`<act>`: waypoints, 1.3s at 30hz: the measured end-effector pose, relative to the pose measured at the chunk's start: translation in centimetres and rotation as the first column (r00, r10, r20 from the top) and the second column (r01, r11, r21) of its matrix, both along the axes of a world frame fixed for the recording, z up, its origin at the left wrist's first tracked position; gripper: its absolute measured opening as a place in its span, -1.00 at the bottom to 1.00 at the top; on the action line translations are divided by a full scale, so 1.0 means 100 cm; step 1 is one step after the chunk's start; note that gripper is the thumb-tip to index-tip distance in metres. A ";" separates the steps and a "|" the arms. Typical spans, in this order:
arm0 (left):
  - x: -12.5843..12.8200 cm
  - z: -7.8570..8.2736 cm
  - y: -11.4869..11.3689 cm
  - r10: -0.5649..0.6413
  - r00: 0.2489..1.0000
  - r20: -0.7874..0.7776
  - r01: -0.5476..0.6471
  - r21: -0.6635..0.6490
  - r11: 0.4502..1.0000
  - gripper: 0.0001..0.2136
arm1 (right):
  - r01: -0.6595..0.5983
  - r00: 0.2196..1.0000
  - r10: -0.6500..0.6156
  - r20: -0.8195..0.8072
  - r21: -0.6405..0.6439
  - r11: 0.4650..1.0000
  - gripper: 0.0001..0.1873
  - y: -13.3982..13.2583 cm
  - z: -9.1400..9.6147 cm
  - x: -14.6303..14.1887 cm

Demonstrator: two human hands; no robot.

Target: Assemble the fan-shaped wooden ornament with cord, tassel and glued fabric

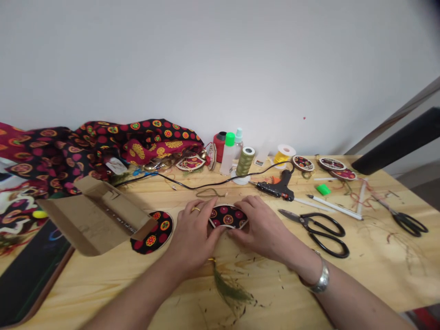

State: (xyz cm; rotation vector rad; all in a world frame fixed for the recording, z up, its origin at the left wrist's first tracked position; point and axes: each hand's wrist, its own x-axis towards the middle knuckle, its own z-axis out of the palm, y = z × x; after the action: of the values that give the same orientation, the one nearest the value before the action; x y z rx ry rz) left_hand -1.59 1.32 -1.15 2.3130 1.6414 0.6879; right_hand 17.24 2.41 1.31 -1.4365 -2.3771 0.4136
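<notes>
Between my two hands is a fan-shaped piece (pixel 228 216) covered in black fabric with red dots, with a pale rim. My left hand (pixel 192 229) grips its left end between thumb and fingers. The right end is pinched by my right hand (pixel 261 227), which has a silver bracelet at the wrist. Below the piece, a green thread tassel (pixel 228 288) lies on the wooden table. To the left, a round patterned fabric piece (pixel 154 233) is partly covered by an open cardboard box (pixel 99 215).
Black-handled scissors (pixel 316 229) lie at the right, near a glue gun (pixel 278 187) with a trailing black cord. A white pencil (pixel 335 207) and smaller scissors (pixel 405 220) are farther right. Bottles and thread spools (pixel 245 161) stand along the wall beside bunched patterned cloth (pixel 103 146).
</notes>
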 end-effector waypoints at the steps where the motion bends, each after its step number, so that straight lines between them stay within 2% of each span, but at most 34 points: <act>1: 0.000 0.000 0.000 -0.003 1.000 -0.006 0.003 -0.005 1.000 -0.51 | -0.001 1.000 0.001 0.006 0.000 1.000 -0.66 0.000 0.000 0.000; 12: 0.002 0.006 0.001 0.006 0.999 -0.038 -0.009 -0.068 0.998 -0.55 | 0.012 1.000 -0.012 0.024 0.008 1.000 -0.74 0.000 -0.003 -0.004; 20: 0.003 0.008 0.002 0.004 1.000 -0.027 -0.005 -0.047 0.999 -0.57 | 0.022 0.999 -0.021 0.038 -0.026 0.999 -0.72 0.000 -0.005 -0.005; 25: 0.004 0.011 0.001 -0.021 0.997 -0.077 0.016 -0.067 0.998 -0.67 | 0.031 0.999 -0.030 0.034 -0.004 1.000 -0.72 0.000 -0.005 -0.005; 30: 0.005 0.014 0.000 -0.029 0.993 -0.113 0.019 -0.088 0.996 -0.66 | 0.039 0.999 -0.039 0.037 0.012 0.999 -0.75 -0.001 -0.002 -0.006; 34: 0.004 0.015 -0.001 -0.039 0.991 -0.129 0.026 -0.103 0.994 -0.65 | 0.025 0.999 -0.025 0.025 0.003 1.000 -0.70 -0.001 -0.001 -0.005; 39: 0.004 0.015 -0.001 -0.046 0.990 -0.130 0.031 -0.113 0.993 -0.64 | 0.024 0.999 -0.024 -0.022 0.004 1.000 -0.44 -0.003 0.002 -0.002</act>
State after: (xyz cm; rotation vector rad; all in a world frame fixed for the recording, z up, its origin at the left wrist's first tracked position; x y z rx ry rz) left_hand -1.15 1.25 0.33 2.3487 1.6401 0.4312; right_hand 17.05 2.16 1.51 -1.4491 -2.3398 0.4163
